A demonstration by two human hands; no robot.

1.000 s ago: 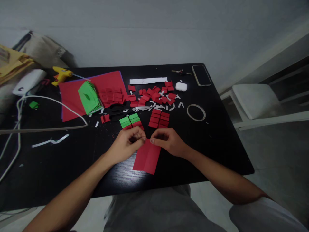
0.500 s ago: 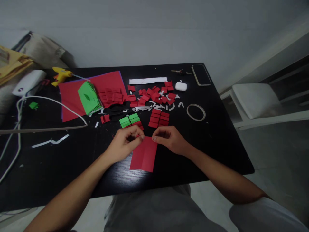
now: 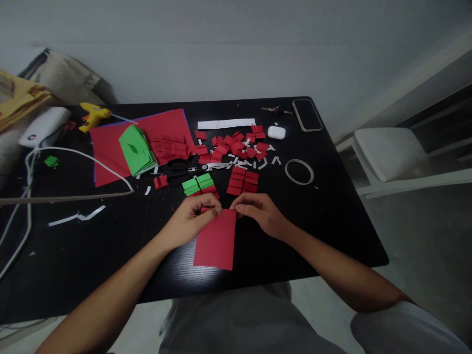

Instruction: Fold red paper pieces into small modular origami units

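Note:
A red sheet of paper point(image 3: 215, 241) hangs between my hands over the front of the table. My left hand point(image 3: 193, 216) pinches its top edge near the upper left. At the upper right corner, my right hand point(image 3: 260, 212) grips the paper between thumb and fingers. Just beyond the hands lie a block of folded green and red paper pieces point(image 3: 199, 185) and a block of folded red pieces point(image 3: 242, 181). Black-handled scissors point(image 3: 201, 167) rest behind them, blades pointing right.
Loose red folded pieces point(image 3: 236, 145) and white paper scraps lie behind the scissors. A green paper stack point(image 3: 136, 149) sits on large red sheets point(image 3: 106, 162). A yellow glue gun point(image 3: 94, 116), white cable point(image 3: 84, 151), tape ring point(image 3: 299, 172), earbuds case point(image 3: 276, 132), keys and phone point(image 3: 307, 115) surround these.
The red paper has shifted slightly left and towards me. Its middle crease, plain before, hardly shows now, and the sheet looks flatter. Both hands stay almost in place.

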